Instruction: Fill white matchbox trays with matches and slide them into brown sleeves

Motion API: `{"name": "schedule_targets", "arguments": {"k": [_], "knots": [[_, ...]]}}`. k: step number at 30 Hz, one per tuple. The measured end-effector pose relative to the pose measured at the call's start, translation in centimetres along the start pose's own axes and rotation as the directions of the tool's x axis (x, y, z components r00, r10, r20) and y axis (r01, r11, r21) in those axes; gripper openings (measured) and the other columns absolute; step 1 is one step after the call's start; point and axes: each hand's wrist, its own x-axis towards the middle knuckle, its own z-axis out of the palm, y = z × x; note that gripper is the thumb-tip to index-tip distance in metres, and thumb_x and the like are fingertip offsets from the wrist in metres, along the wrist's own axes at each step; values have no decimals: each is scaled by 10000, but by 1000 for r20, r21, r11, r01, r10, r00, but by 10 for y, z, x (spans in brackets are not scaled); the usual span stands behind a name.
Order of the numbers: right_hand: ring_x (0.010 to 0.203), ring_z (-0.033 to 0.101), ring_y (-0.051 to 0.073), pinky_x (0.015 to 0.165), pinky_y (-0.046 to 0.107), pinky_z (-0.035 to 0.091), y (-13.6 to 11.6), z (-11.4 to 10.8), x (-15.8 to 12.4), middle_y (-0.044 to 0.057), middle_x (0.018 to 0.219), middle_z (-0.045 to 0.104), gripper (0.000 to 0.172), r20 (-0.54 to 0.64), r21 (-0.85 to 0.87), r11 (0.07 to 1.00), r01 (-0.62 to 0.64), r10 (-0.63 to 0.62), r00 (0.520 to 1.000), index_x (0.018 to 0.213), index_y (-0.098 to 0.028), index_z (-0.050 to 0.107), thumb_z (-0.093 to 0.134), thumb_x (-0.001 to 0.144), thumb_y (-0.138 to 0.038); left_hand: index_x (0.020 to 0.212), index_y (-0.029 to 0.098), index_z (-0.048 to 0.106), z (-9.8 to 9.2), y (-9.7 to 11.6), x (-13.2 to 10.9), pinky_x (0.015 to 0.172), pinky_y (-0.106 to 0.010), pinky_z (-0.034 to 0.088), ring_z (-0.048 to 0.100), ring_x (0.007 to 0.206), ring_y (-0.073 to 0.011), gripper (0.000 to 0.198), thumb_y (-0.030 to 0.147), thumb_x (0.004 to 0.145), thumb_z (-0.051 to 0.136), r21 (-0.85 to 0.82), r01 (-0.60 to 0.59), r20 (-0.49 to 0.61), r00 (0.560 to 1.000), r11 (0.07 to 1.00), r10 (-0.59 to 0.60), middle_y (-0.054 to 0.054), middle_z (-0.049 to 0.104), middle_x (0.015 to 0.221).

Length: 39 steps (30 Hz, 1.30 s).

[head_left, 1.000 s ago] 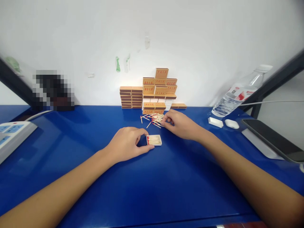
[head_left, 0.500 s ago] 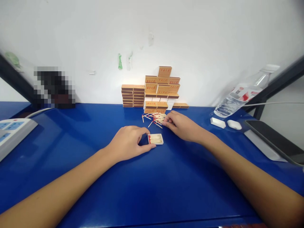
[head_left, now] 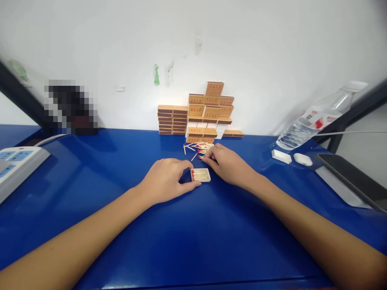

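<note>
A small white matchbox tray [head_left: 205, 180] lies on the blue table, partly filled with matches [head_left: 199, 175] whose red heads point left. Thumb and forefinger of my left hand [head_left: 167, 180] grip the tray by its left end. Just behind the tray is a loose heap of red-tipped matches [head_left: 207, 147], some scattered to its left. My right hand [head_left: 228, 163] is at the heap's front right edge, its thumb and forefinger pinched on a match whose red head shows by the fingertips. The hand covers part of the heap.
Stacked matchboxes [head_left: 196, 109] stand against the wall behind the heap, with a lower stack [head_left: 172, 120] to their left. On the right are a water bottle [head_left: 314, 121], a white earphone case [head_left: 302, 159] and a phone [head_left: 353, 177]. A power strip [head_left: 22, 169] lies left.
My right hand has moved a little left and nearer the tray, along the front of the heap. The left hand keeps its grip on the tray. The view has shifted slightly.
</note>
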Motion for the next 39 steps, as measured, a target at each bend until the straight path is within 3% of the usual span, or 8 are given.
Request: {"name": "schedule_targets", "arguments": {"k": [6, 10, 13, 34, 39], "knots": [[842, 581, 218, 783, 355, 435, 3, -16, -5, 69, 920, 620, 226, 19, 127, 992, 27, -30, 999, 872, -203, 578, 531, 1047, -337, 1032, 232, 747, -1, 0, 2, 594, -285, 328, 539, 594, -140, 339, 541, 894, 723, -14, 43, 8, 999, 999, -43, 45, 563, 635], [809, 543, 191, 744, 325, 416, -6, -27, -11, 32, 872, 611, 270, 107, 300, 938, 174, -215, 971, 884, -216, 576, 486, 1070, -390, 1016, 232, 749, -2, -1, 2, 577, -286, 304, 534, 581, -136, 358, 565, 891, 714, -28, 53, 8, 999, 998, -52, 43, 576, 627], [835, 531, 188, 754, 323, 409, -14, -28, -14, 36, 891, 616, 246, 167, 297, 926, 231, -289, 943, 887, -214, 581, 497, 1067, -360, 1004, 229, 750, -2, -2, 2, 569, -285, 293, 530, 574, -134, 372, 581, 891, 708, -35, 60, 19, 998, 998, -59, 43, 578, 618], [692, 515, 142, 641, 282, 392, -16, -26, -15, -1, 777, 631, 141, 184, 282, 939, 195, -253, 950, 870, -202, 683, 638, 983, -273, 1020, 228, 745, -3, 0, 2, 584, -284, 308, 539, 598, -140, 376, 580, 896, 705, -32, 55, 32, 998, 998, -54, 41, 579, 637], [661, 488, 134, 632, 281, 381, -13, -28, -9, -15, 726, 584, 231, 74, 310, 932, 191, -224, 972, 809, -203, 658, 619, 996, -333, 1023, 226, 743, -3, 0, 2, 589, -287, 320, 541, 597, -139, 365, 566, 894, 713, -39, 62, 26, 998, 997, -61, 44, 580, 635]]}}
